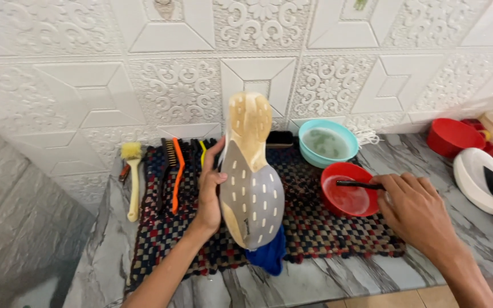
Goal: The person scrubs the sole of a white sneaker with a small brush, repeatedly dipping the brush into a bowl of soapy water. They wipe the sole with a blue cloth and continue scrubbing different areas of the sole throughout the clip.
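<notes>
Two hands are working: the left hand (209, 191) is gripping a grey-and-tan perforated-sole shoe (250, 177) upright over the checked woven mat (326, 231), while the right hand (415, 211) is pinching a thin black brush (358, 184). Its tip is dipping into the red plastic bowl (346, 197) at three o'clock of the shoe; wetting lightly and bracing the shoe steadily seems wise.

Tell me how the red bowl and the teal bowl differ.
The red bowl sits nearer the person; the teal bowl stands behind it by the wall. The right hand dips a black brush into the red bowl; nothing touches the teal bowl. The teal bowl looks slightly wider. Both are round and hold liquid.
</notes>
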